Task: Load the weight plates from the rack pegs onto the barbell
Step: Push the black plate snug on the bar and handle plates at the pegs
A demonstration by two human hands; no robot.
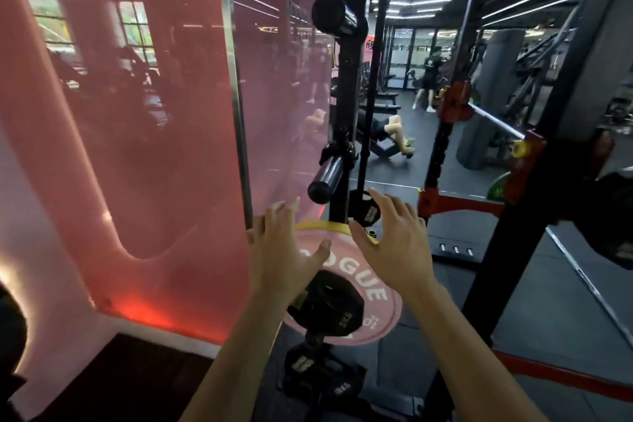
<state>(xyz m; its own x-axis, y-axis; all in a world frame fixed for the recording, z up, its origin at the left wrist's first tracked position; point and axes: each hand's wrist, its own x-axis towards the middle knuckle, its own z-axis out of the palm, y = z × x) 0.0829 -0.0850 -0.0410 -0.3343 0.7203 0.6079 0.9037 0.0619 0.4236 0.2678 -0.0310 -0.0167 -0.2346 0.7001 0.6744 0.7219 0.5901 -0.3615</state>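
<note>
Pink weight plate (373,288), white lettering, on rack post (340,113) just below both hands | yellow plate (325,225) edge behind it, between hands | left hand (284,250), right hand (394,243): fingers spread, gripping nothing

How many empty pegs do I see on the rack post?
2: one peg high on the black post, one peg lower, just above both open hands. Others may be hidden behind plates.

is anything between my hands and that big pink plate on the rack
Yes. A small black plate sits in front of the pink plate on the same peg, covering its centre. The pink plate's upper rim is exposed, and both the left hand and right hand hover open near it, gripping nothing.
</note>
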